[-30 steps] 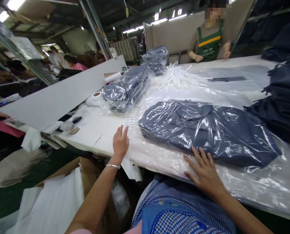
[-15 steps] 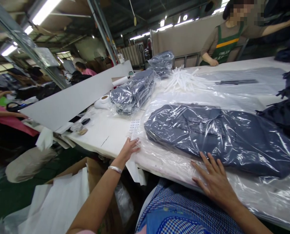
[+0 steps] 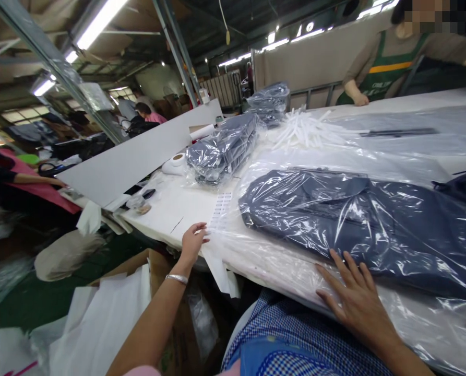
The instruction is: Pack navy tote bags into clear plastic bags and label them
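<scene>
A dark blue bag [image 3: 334, 209] lies flat on the table inside a clear plastic bag [image 3: 256, 250]. My right hand [image 3: 358, 297] rests open on the near side of the plastic, fingers spread, their tips touching the dark blue bag through the film. My left hand [image 3: 194, 241] is at the table's front edge, its fingers closed on the left end of the plastic bag, which stretches from them toward the dark blue bag. Beneath the film beside that hand is a sheet of small printed labels [image 3: 222, 204].
Wrapped dark bags [image 3: 227, 146] are piled behind, near a pile of white strips [image 3: 307, 128] and a white roll [image 3: 176, 163]. A box of white sheets [image 3: 107, 308] stands below left. Across the table is a co-worker in a green apron [image 3: 389, 68]. Dark bags [image 3: 462, 185] lie at right.
My left hand has moved left, away from the dark blue bag, and its spread fingers have drawn together on the plastic. My right hand stays on the wrapped bag. The view has turned slightly left.
</scene>
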Action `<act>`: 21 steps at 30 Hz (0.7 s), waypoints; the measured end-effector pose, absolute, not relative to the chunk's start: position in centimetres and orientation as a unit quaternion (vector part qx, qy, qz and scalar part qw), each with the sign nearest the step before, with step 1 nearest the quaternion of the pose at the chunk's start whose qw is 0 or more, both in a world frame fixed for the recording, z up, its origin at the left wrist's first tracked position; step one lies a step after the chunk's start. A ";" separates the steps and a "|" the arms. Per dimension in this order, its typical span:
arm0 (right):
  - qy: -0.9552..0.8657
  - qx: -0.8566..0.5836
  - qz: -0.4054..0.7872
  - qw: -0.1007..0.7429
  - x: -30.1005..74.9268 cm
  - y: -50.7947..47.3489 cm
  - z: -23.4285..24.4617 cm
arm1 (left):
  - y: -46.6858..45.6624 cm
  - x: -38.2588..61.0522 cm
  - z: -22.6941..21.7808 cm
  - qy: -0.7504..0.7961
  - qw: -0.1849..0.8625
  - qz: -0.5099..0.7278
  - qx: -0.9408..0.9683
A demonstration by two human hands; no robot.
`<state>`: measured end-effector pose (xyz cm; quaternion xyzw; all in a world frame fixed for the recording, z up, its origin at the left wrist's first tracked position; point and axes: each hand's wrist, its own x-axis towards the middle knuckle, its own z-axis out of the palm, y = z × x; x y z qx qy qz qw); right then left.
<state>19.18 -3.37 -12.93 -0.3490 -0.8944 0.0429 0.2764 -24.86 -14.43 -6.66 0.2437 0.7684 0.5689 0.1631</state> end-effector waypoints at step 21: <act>-0.914 -0.357 0.022 0.191 18.9 -3.8 -11.8 | -13.4 -11.3 -5.7 0.603 0.127 0.157 0.771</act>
